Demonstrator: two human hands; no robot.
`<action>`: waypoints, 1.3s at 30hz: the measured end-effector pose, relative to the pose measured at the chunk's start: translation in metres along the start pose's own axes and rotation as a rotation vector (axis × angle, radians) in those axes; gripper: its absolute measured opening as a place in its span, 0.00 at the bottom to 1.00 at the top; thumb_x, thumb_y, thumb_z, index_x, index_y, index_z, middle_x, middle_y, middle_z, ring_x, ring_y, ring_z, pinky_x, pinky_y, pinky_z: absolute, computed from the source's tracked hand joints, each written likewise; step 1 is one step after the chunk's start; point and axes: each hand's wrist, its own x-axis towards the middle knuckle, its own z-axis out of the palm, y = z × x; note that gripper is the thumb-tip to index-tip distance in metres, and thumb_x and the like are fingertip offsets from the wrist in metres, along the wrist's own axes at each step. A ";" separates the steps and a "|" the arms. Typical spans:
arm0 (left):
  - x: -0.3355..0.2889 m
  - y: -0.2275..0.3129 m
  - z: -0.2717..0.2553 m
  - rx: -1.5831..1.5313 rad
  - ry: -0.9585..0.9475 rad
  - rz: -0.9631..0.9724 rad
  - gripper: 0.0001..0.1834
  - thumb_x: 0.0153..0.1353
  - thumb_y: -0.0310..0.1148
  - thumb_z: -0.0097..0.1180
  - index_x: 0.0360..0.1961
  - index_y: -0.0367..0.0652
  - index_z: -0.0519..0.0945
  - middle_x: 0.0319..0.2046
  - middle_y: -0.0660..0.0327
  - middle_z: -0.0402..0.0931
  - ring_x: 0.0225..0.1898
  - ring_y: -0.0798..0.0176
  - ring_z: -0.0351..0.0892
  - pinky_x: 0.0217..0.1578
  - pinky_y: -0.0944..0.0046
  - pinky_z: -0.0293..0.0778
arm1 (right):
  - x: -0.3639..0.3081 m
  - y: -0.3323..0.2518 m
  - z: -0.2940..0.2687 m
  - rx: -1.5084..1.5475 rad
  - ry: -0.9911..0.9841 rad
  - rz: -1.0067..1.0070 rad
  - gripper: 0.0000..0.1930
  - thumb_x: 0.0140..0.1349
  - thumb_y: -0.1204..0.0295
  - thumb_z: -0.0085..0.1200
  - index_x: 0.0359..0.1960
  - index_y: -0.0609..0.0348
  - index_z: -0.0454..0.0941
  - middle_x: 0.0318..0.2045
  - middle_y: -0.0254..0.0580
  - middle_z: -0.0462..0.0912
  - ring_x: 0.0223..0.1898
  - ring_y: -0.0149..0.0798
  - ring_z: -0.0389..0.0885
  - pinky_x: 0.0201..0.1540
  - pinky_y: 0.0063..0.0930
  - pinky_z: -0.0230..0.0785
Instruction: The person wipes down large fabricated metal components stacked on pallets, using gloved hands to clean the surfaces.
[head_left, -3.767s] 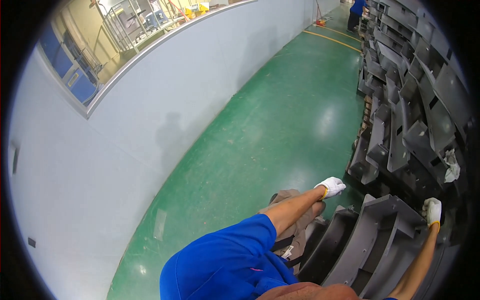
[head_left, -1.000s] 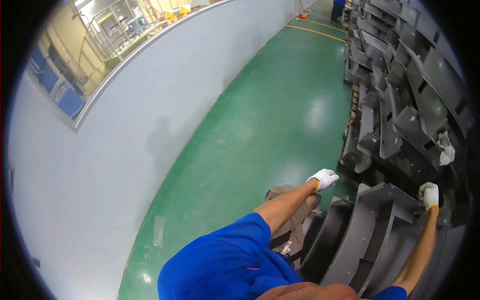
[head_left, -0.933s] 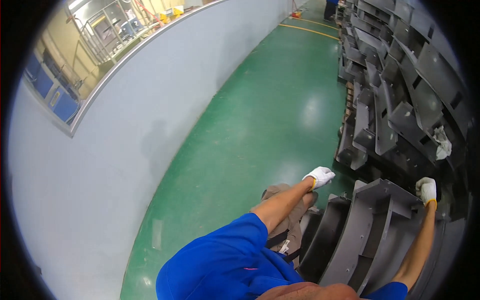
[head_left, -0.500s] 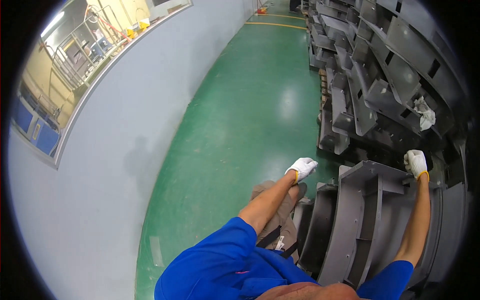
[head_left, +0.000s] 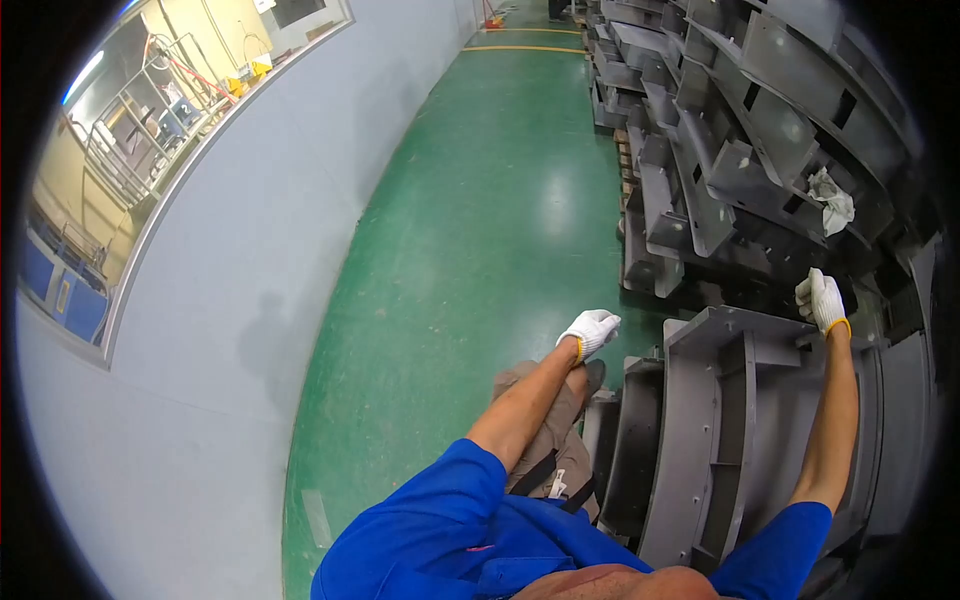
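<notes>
My left hand (head_left: 590, 332), in a white knitted glove with a yellow cuff edge, hovers over the green floor just above my knee. Its fingers are curled in loosely and nothing shows in them. My right hand (head_left: 824, 302), gloved the same way, is raised beyond the far edge of a grey curved metal frame (head_left: 685, 440). The fingers are folded toward the palm, with no object visible in them. That frame, with inner ribs and small holes, stands close on my right, under my right forearm. Whether the right hand touches any metal I cannot tell.
Grey metal parts (head_left: 770, 110) are stacked along the right, some on wooden pallets (head_left: 624, 155). A crumpled white cloth (head_left: 832, 202) hangs on one part. The green floor (head_left: 480, 220) runs ahead beside a pale wall (head_left: 240, 220) with a window on the left.
The scene has shifted slightly left and up in the picture. My right hand has risen a little, its fingers less tightly bunched. The left hand has moved slightly left.
</notes>
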 end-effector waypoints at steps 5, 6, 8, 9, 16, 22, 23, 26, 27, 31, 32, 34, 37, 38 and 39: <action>-0.001 0.000 0.000 -0.026 0.011 -0.010 0.20 0.63 0.45 0.50 0.39 0.35 0.80 0.27 0.57 0.81 0.28 0.64 0.78 0.32 0.64 0.74 | -0.008 -0.011 0.005 -0.006 -0.002 0.017 0.25 0.60 0.55 0.37 0.19 0.64 0.75 0.16 0.41 0.74 0.14 0.34 0.67 0.19 0.29 0.58; -0.002 0.000 -0.002 -0.026 0.013 -0.011 0.20 0.63 0.45 0.50 0.39 0.35 0.80 0.27 0.57 0.81 0.28 0.64 0.78 0.32 0.64 0.74 | -0.009 -0.015 0.006 -0.013 -0.016 0.022 0.21 0.58 0.59 0.40 0.19 0.64 0.75 0.16 0.41 0.74 0.14 0.34 0.67 0.19 0.29 0.57; -0.002 0.002 -0.001 -0.020 0.001 -0.007 0.20 0.63 0.45 0.50 0.39 0.36 0.80 0.27 0.58 0.81 0.28 0.64 0.78 0.32 0.64 0.74 | -0.008 -0.013 0.005 -0.024 -0.021 0.024 0.16 0.55 0.65 0.42 0.19 0.64 0.75 0.16 0.41 0.74 0.14 0.34 0.66 0.18 0.29 0.56; -0.002 0.004 -0.001 -0.020 -0.002 -0.007 0.20 0.63 0.45 0.50 0.39 0.36 0.80 0.27 0.58 0.81 0.28 0.64 0.78 0.32 0.64 0.74 | -0.008 -0.012 0.005 -0.034 -0.030 0.022 0.11 0.51 0.70 0.43 0.19 0.63 0.76 0.15 0.41 0.73 0.14 0.34 0.66 0.18 0.29 0.56; -0.003 0.007 0.002 -0.041 -0.013 -0.032 0.19 0.64 0.44 0.50 0.38 0.37 0.80 0.27 0.60 0.79 0.27 0.67 0.76 0.30 0.66 0.73 | 0.005 0.005 0.002 0.029 -0.043 0.035 0.08 0.46 0.80 0.42 0.20 0.64 0.76 0.15 0.41 0.73 0.14 0.33 0.65 0.17 0.28 0.56; -0.005 0.007 0.002 -0.066 0.013 -0.030 0.19 0.64 0.44 0.50 0.36 0.36 0.79 0.24 0.60 0.78 0.25 0.67 0.75 0.28 0.66 0.72 | -0.006 -0.011 0.007 -0.025 -0.020 0.034 0.11 0.53 0.73 0.43 0.20 0.64 0.76 0.16 0.40 0.73 0.13 0.32 0.66 0.17 0.26 0.57; -0.005 0.008 0.003 -0.062 0.012 -0.026 0.19 0.64 0.44 0.50 0.36 0.36 0.79 0.24 0.60 0.78 0.25 0.67 0.75 0.28 0.66 0.72 | -0.006 -0.010 0.006 -0.044 0.002 0.036 0.15 0.57 0.67 0.43 0.20 0.64 0.76 0.16 0.40 0.73 0.14 0.33 0.66 0.18 0.26 0.58; -0.004 0.007 0.001 -0.053 0.011 -0.018 0.18 0.64 0.44 0.50 0.35 0.37 0.79 0.24 0.61 0.78 0.25 0.68 0.74 0.28 0.66 0.71 | -0.010 -0.015 0.007 -0.057 0.028 0.015 0.23 0.62 0.56 0.42 0.19 0.64 0.75 0.16 0.40 0.74 0.14 0.33 0.68 0.19 0.27 0.60; -0.005 0.006 0.000 -0.053 0.014 -0.019 0.18 0.64 0.44 0.50 0.35 0.37 0.79 0.24 0.61 0.78 0.25 0.68 0.74 0.28 0.66 0.71 | -0.012 -0.018 0.008 -0.051 0.035 -0.008 0.28 0.64 0.50 0.41 0.19 0.64 0.75 0.16 0.41 0.74 0.14 0.34 0.69 0.20 0.28 0.61; -0.006 0.008 0.002 -0.061 0.010 -0.033 0.18 0.64 0.44 0.50 0.35 0.37 0.80 0.24 0.62 0.78 0.24 0.68 0.74 0.28 0.66 0.71 | -0.014 -0.017 0.006 -0.045 0.045 -0.003 0.33 0.64 0.44 0.37 0.18 0.64 0.75 0.15 0.41 0.74 0.14 0.35 0.70 0.21 0.29 0.63; -0.006 0.008 0.001 -0.062 0.005 -0.032 0.18 0.64 0.44 0.50 0.35 0.37 0.80 0.24 0.62 0.78 0.24 0.68 0.74 0.28 0.66 0.71 | -0.012 -0.015 0.006 -0.033 0.049 0.003 0.33 0.64 0.45 0.36 0.19 0.64 0.75 0.15 0.41 0.74 0.14 0.36 0.70 0.21 0.30 0.63; -0.004 0.007 -0.001 -0.051 -0.012 -0.039 0.18 0.64 0.44 0.50 0.37 0.38 0.80 0.26 0.61 0.79 0.27 0.68 0.75 0.29 0.66 0.73 | -0.008 -0.009 0.006 -0.022 0.055 0.009 0.33 0.64 0.45 0.35 0.19 0.64 0.75 0.15 0.42 0.74 0.14 0.36 0.70 0.21 0.30 0.63; -0.003 0.008 0.000 -0.043 -0.033 -0.047 0.18 0.64 0.44 0.51 0.39 0.39 0.79 0.29 0.61 0.80 0.29 0.68 0.77 0.31 0.66 0.74 | 0.000 0.003 0.002 0.029 0.031 -0.006 0.31 0.64 0.43 0.34 0.20 0.60 0.73 0.15 0.37 0.72 0.12 0.31 0.66 0.15 0.25 0.57; -0.003 0.008 0.000 -0.043 -0.034 -0.052 0.18 0.64 0.44 0.51 0.39 0.39 0.79 0.29 0.61 0.80 0.29 0.68 0.76 0.31 0.66 0.74 | 0.001 0.004 0.003 0.016 0.055 -0.019 0.30 0.64 0.46 0.34 0.20 0.60 0.73 0.15 0.37 0.72 0.12 0.31 0.66 0.15 0.25 0.56; -0.003 0.007 0.000 -0.042 -0.034 -0.053 0.18 0.64 0.44 0.51 0.39 0.39 0.79 0.29 0.61 0.80 0.29 0.68 0.76 0.31 0.66 0.74 | 0.001 0.005 0.004 0.002 0.079 -0.032 0.28 0.64 0.48 0.34 0.21 0.60 0.73 0.16 0.37 0.72 0.13 0.31 0.66 0.15 0.26 0.56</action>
